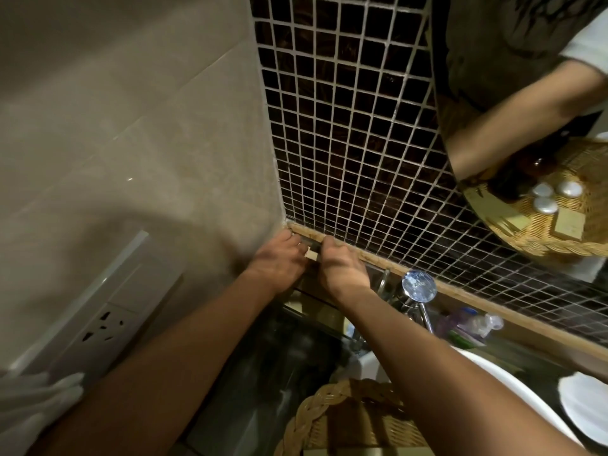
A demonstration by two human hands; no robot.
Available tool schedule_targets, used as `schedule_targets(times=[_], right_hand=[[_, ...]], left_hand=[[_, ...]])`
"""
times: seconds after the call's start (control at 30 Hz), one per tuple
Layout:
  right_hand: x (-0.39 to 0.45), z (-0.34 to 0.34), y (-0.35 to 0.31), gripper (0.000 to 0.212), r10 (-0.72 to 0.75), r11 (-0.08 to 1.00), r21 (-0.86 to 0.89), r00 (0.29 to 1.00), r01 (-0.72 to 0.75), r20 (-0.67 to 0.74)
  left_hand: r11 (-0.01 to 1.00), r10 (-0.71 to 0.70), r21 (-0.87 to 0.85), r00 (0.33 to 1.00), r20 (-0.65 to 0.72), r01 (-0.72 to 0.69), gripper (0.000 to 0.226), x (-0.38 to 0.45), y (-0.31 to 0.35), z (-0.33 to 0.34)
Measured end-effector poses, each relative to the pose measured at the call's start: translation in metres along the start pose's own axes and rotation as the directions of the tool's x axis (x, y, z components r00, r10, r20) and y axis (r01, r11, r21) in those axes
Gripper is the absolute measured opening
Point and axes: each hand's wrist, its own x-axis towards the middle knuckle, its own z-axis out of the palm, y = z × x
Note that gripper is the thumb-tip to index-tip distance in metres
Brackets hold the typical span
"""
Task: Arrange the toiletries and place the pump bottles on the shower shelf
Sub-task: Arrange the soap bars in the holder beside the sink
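Observation:
Both my hands reach up to the wooden ledge (371,258) in the corner where the beige wall meets the dark mosaic tiles. A small beige item (311,256), with a dark part above it, sits between them. My left hand (279,260) pinches its left side with curled fingers. My right hand (340,263) curls around its right side. What the item is stays hidden by my fingers. A wicker basket (324,419) stands below my arms. The mirror (513,77) reflects a wicker basket (589,225) holding an amber bottle (513,179) and white round caps (546,195).
A chrome faucet (419,286) stands right of my hands, with small plastic bottles (473,324) behind it along the ledge. The white sink (500,380) is at the lower right. A wall socket (102,327) and a white towel (36,406) are on the left.

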Motion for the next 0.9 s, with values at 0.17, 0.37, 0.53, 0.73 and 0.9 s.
schedule_targets(times=[0.17, 0.37, 0.53, 0.73, 0.9], right_hand=[[-0.008, 0.001, 0.006, 0.041, -0.023, 0.999, -0.036, 0.999, 0.024, 0.029], [-0.012, -0.002, 0.017, 0.046, -0.010, 0.999, -0.040, 0.999, 0.012, 0.051], [-0.010, -0.005, 0.016, 0.031, -0.021, 0.999, -0.038, 0.998, 0.024, 0.064], [-0.021, -0.019, 0.009, 0.024, -0.065, 0.994, -0.088, 0.997, 0.069, 0.048], [-0.045, -0.053, -0.002, 0.018, -0.145, 0.978, -0.160, 0.988, 0.136, -0.049]], left_hand=[[1.000, -0.007, -0.002, 0.999, 0.040, 0.007, 0.033, 0.001, -0.001, 0.000], [0.999, -0.032, 0.000, 0.999, 0.033, 0.032, 0.034, 0.008, -0.001, 0.001], [0.995, -0.062, -0.072, 0.998, 0.026, 0.064, 0.035, 0.012, 0.001, 0.002], [0.975, -0.071, -0.212, 0.997, 0.014, 0.072, 0.038, 0.010, 0.004, -0.011], [0.828, -0.281, -0.494, 0.959, 0.045, 0.266, 0.032, -0.004, 0.016, -0.037]])
